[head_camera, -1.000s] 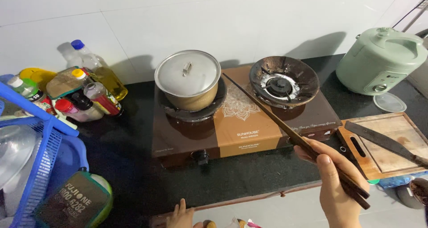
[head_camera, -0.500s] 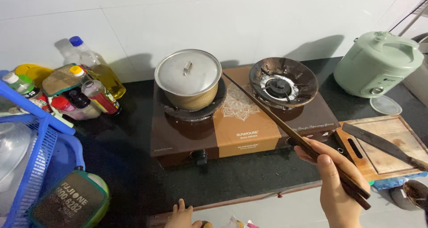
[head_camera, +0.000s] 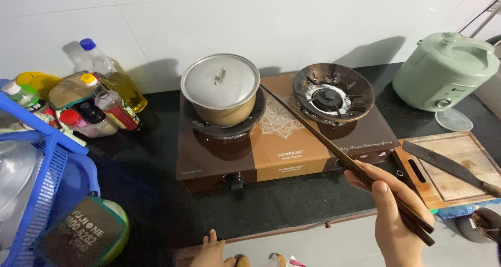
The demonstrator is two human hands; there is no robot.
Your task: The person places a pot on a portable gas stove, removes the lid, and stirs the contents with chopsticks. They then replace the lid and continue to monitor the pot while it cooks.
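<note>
Long dark chopsticks (head_camera: pixel 334 144) are gripped in the right hand (head_camera: pixel 394 215), in front of the two-burner stove (head_camera: pixel 282 141); their tips are pointed toward the lidded pot (head_camera: pixel 222 89) on its left burner. The left hand (head_camera: pixel 211 251) is rested loosely open at the table (head_camera: pixel 151 194) edge, before the stove.

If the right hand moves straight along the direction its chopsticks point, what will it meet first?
Probably the lidded pot on the stove's left burner: the right hand aims the chopsticks up-left, tips just beside its rim. Height above the stove is unclear.

Green rice cooker (head_camera: pixel 443 71) far right, knife (head_camera: pixel 449 167) on cutting board (head_camera: pixel 459 186), blue basket (head_camera: pixel 36 194) left
</note>
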